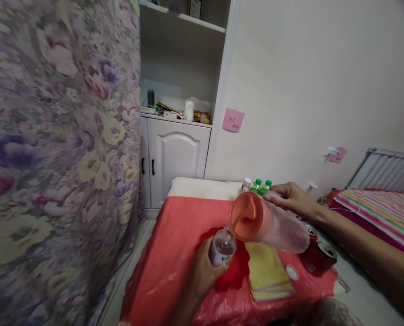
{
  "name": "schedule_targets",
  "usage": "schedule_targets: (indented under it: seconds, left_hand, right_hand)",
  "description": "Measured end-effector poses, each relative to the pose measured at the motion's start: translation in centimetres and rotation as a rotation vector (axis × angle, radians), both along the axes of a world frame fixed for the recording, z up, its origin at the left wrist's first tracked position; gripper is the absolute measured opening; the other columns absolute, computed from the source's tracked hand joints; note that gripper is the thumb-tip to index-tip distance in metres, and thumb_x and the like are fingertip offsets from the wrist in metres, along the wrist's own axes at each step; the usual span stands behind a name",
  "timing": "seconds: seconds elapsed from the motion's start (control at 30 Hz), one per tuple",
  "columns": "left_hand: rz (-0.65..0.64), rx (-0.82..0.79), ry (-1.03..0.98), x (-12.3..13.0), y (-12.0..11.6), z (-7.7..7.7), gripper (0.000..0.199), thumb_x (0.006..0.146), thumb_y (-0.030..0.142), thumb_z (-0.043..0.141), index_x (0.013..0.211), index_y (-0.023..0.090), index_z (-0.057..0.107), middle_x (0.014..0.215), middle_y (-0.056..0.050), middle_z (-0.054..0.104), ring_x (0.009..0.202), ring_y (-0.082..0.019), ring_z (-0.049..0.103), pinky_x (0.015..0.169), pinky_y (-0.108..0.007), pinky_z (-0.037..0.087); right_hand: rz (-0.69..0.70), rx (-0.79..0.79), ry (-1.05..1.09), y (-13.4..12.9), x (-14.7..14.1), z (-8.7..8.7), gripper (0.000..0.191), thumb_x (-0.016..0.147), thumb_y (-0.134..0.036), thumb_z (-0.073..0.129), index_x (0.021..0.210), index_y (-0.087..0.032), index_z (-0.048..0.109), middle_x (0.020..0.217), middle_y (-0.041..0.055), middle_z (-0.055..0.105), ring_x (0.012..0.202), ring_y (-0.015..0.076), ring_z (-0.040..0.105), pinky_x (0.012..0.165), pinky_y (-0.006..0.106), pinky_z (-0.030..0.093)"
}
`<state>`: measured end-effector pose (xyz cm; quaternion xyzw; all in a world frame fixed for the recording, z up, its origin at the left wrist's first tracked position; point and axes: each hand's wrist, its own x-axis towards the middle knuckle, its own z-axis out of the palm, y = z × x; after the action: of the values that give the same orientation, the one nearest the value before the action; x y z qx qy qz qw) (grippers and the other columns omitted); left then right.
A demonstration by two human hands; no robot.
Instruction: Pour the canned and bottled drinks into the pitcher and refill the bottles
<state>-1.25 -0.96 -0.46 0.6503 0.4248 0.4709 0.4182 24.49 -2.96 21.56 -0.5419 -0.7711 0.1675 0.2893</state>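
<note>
Apparently mid-pour, or right at the pour point: tipping a translucent pinkish pitcher (pixel 283 230) toward a small clear bottle (pixel 223 246). Can't see a stream, can't read the level in either one.

Holding the bottle in the left grip (pixel 204 270), wrapped around the lower body, slightly tilted, mouth up, over the red scalloped basin (pixel 234 274). Holding the pitcher in the right grip (pixel 292 198), closed at its upper side, likely on the handle; can't make out the full finger wrap. Lying close to horizontal, orange top (pixel 246 216) toward the bottle neck. Overlapping there in view; can't tell touching from just apart.

To do next, as judged from here: line up bottle mouth with pitcher outlet, brace the left grip without squeezing the thin wall, meter flow with the right wrist. Watch the level, tip back before overfilling. Expect dribble at the neck if misaligned; keep over the basin to catch it.

Also on the red-covered surface (pixel 184 226): folded yellow cloth (pixel 271 274) beside the basin, handy for wiping; white round cap (pixel 292 272) just right of the cloth, possibly from the bottle, can't confirm; dark red can (pixel 320 258) near the right edge, so watch right-arm clearance; green-capped bottles (pixel 262 186) at the far side, beyond the pitcher.
</note>
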Motion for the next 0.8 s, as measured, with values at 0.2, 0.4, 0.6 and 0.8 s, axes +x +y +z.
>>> schedule_targets:
  seconds: [0.2, 0.4, 0.6, 0.8]
  left_hand:
    - [0.004, -0.073, -0.05, -0.2, 0.3, 0.1, 0.064, 0.056, 0.013, 0.071, 0.119, 0.018, 0.062, 0.119, -0.01, 0.075, 0.109, -0.031, 0.069, 0.096, -0.04, 0.054]
    - [0.033, -0.108, -0.017, -0.1, 0.7, -0.4, 0.069, 0.056, 0.014, 0.071, 0.124, 0.016, 0.059, 0.125, -0.012, 0.072, 0.115, -0.032, 0.067, 0.102, -0.043, 0.051]
    - [0.04, -0.128, 0.013, 0.3, 1.0, -1.0, 0.073, 0.055, 0.016, 0.073, 0.126, 0.013, 0.057, 0.128, -0.016, 0.07, 0.118, -0.034, 0.065, 0.105, -0.045, 0.049]
    - [0.023, -0.117, 0.081, 0.5, 1.3, -1.8, 0.072, 0.058, 0.018, 0.073, 0.127, 0.014, 0.056, 0.129, -0.016, 0.07, 0.118, -0.033, 0.065, 0.106, -0.046, 0.048]
  right_hand:
    - [-0.14, -0.028, 0.417, -0.5, 3.6, -4.2, 0.052, 0.087, -0.061, 0.061, 0.059, -0.023, 0.04, 0.055, -0.0071, 0.032, 0.05, 0.0097, 0.026, 0.05, 0.028, 0.02]
    - [-0.424, 0.232, 0.789, -0.6, 6.8, -11.0, 0.052, 0.089, -0.059, 0.056, 0.054, -0.026, 0.035, 0.047, -0.0068, 0.029, 0.046, 0.012, 0.023, 0.047, 0.032, 0.021]
    - [-0.522, 0.321, 0.949, -0.7, 7.0, -15.3, 0.048, 0.09, -0.056, 0.052, 0.056, -0.027, 0.035, 0.047, -0.0076, 0.029, 0.044, 0.013, 0.026, 0.046, 0.031, 0.025]
    - [-0.523, 0.31, 0.967, -0.5, 6.9, -18.4, 0.046, 0.087, -0.059, 0.055, 0.061, -0.026, 0.037, 0.052, -0.0071, 0.033, 0.045, 0.0132, 0.029, 0.045, 0.03, 0.025]
